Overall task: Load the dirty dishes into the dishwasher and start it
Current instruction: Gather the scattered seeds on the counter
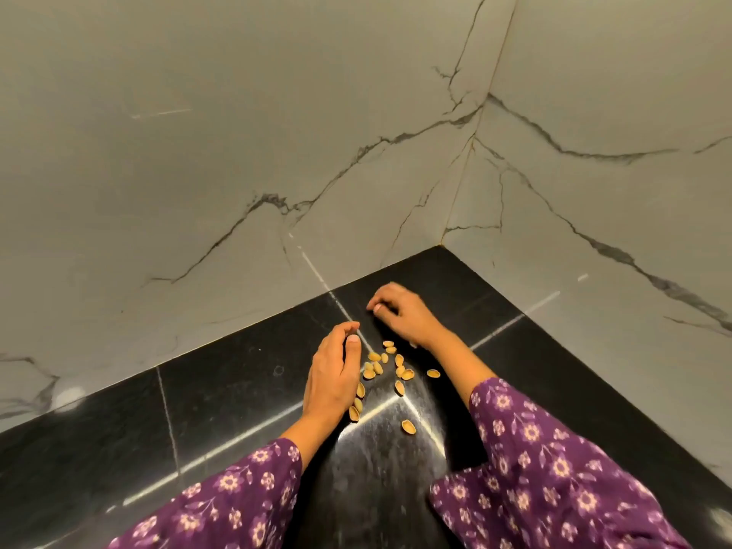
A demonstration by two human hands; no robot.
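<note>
pistachio shells (386,366) scattered on black countertop (222,390) below marble walls (237,152), left hand (332,382) set edge-on left of the shells, fingers pressed together, touching some, right hand (400,315) curled just beyond them, grip can't be told tbh

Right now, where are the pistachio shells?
In the head view the pistachio shells lie scattered on the black countertop near the wall corner, between the left hand and the right forearm, most close beside the left hand.
</note>
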